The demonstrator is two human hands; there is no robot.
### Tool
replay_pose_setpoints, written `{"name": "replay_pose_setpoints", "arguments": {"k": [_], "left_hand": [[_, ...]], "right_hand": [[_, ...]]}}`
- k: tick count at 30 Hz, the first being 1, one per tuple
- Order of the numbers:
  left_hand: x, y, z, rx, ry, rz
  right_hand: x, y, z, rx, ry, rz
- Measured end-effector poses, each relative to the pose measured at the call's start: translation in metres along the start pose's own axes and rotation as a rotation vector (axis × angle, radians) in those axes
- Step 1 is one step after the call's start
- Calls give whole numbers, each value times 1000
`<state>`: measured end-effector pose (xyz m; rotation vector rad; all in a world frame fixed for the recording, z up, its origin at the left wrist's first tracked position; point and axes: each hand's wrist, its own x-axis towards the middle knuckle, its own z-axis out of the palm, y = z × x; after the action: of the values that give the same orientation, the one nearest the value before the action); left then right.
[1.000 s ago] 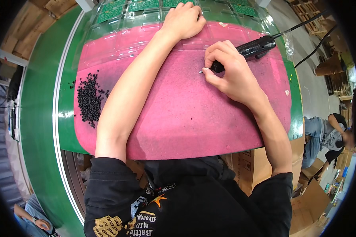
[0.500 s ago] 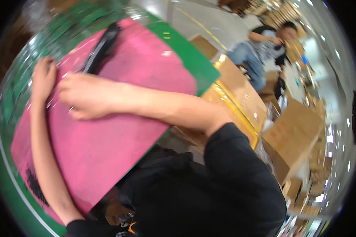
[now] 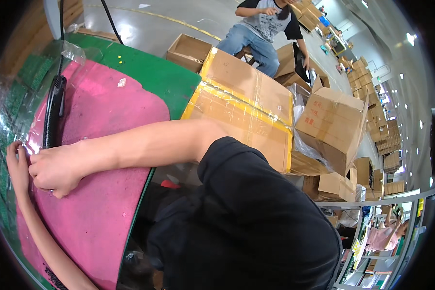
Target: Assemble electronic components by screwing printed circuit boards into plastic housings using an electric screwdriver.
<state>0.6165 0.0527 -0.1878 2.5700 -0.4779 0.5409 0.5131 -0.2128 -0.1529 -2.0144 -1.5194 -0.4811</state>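
You have two hands at the work, and one black power screwdriver lies across the pink mat, with its lower end inside your right hand. The fingers of this hand are folded and closed around the tool, and one small silvery tip shows below them. Your left hand is near the right one, at the edge of the clear plastic tray; its fingers are bent, but I cannot tell if they pinch something. In the tray are several green boards, too blurred for me to count. One pile of tiny black pieces is partly behind your left forearm, also too many to count. One pale scrap lies on the mat, and two yellow specks are on the green table. I see two black cables: one joins the top of the tool, the other hangs apart from it. Beside the table there is one large taped carton and one smaller open carton. At least two other people are visible: one seated behind the cartons, one in pink farther right.
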Motion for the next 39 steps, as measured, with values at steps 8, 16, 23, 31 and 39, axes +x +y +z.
{"name": "replay_pose_setpoints", "arguments": {"k": [8, 16, 23, 31, 39], "left_hand": [[-5, 10, -9, 28, -11, -17], [-12, 52, -13, 147, 78, -41], [-12, 68, -14, 150, 92, -106], [-19, 72, -18, 163, 119, -107], [-12, 76, -10, 239, 113, -132]], "right_hand": [[2, -2, -11, 122, -99, -3], [1, -7, -24, 255, -88, 26], [4, -5, -18, 208, -11, 31], [8, -9, -11, 86, -11, 24], [8, -12, -23, 63, -171, 82]]}}
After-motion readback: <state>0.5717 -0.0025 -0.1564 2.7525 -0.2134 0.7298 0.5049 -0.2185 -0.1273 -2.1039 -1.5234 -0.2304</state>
